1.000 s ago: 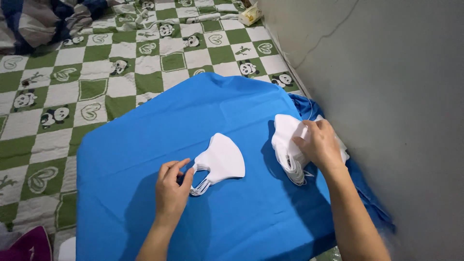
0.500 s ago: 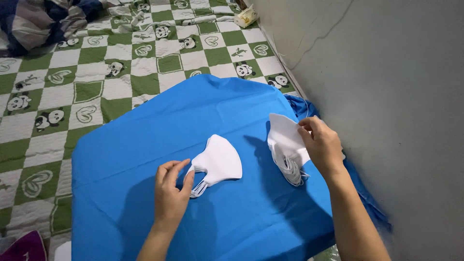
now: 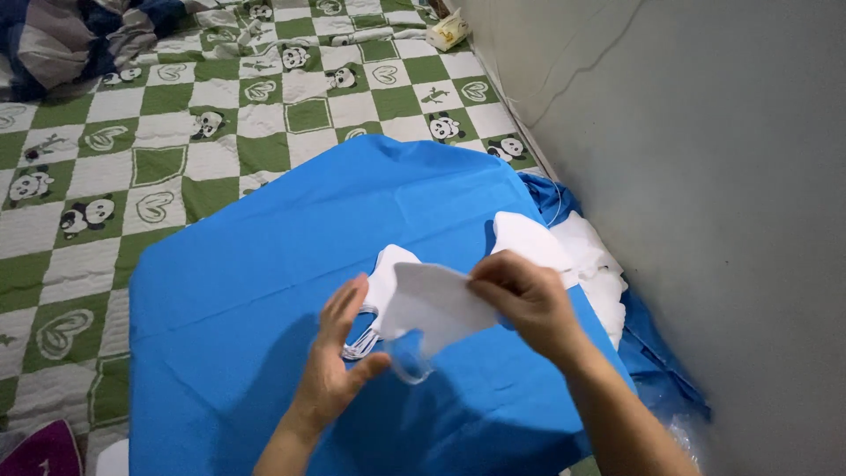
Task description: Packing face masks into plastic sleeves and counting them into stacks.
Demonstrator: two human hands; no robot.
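While pinched, white mask [image 3: 436, 304] hangs from right hand [image 3: 529, 304].

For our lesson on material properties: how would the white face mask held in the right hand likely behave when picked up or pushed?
The white face mask is probably light: the right hand lifts it by a pinch at one edge. It looks soft yet semi-stiff, keeping its folded shape while its ear loops dangle. Pushed, it would likely slide flat on the blue cloth, not roll.

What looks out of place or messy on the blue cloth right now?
Nothing looks damaged. The loose heap of white masks spills off the right edge of the blue cloth toward the wall. The right hand holds one mask above a small stack.
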